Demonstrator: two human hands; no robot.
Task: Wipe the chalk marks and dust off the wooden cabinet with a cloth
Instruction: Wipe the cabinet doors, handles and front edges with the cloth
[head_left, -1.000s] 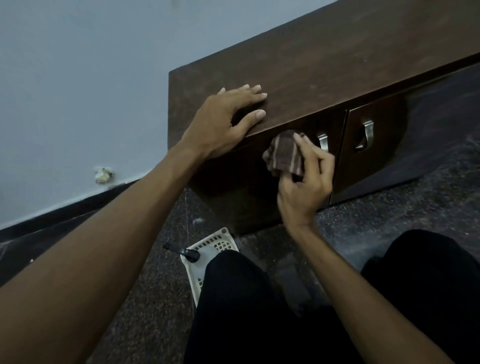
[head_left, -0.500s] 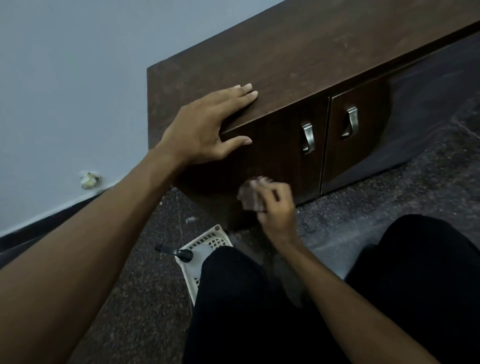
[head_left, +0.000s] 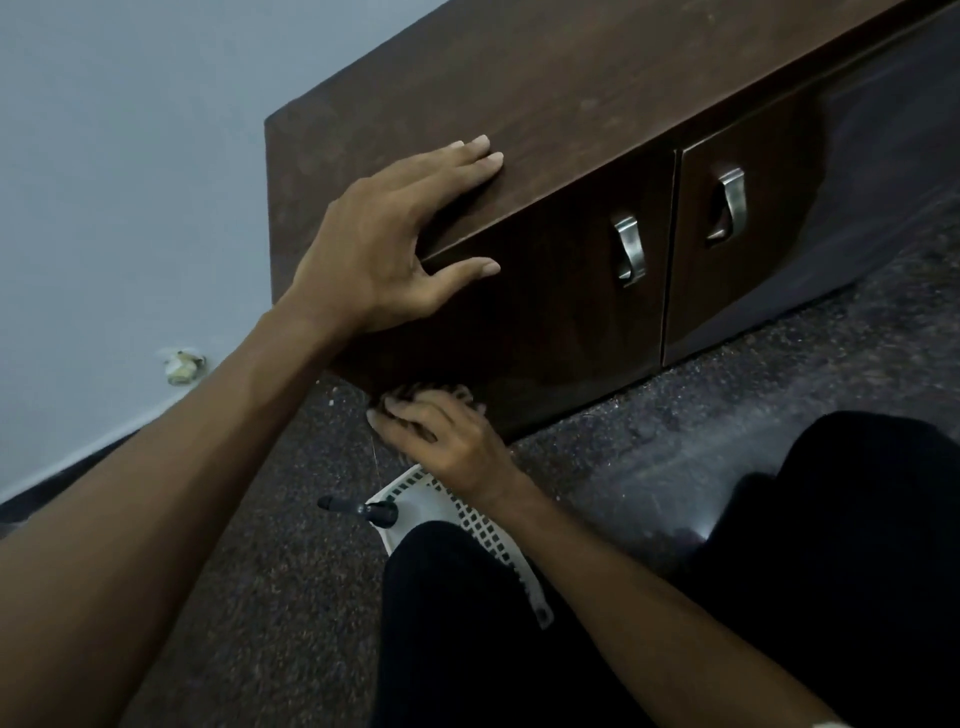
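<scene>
Down and leftward is where the right hand (head_left: 447, 441) has travelled since the earlier frames. From up beside the left door handle (head_left: 629, 252) it has dropped to the bottom left corner of the wooden cabinet (head_left: 597, 78), low on the front and close to the speckled floor (head_left: 727, 415). From my seat I see its fingers curled over the striped cloth (head_left: 423, 396), bunching it against the left door (head_left: 561, 322). Most of the cloth is hidden under the hand and blurred.

The left hand (head_left: 400, 244) lies flat on the cabinet's top edge, its four fingers pressed together on the top panel and the thumb spread apart, pointing along the door face below.

Behind the right wrist a white perforated basket (head_left: 467, 512) sits on the floor, with a black-handled object (head_left: 363, 512) at its rim. Black-trousered knees (head_left: 467, 623) fill the lower frame.
</scene>
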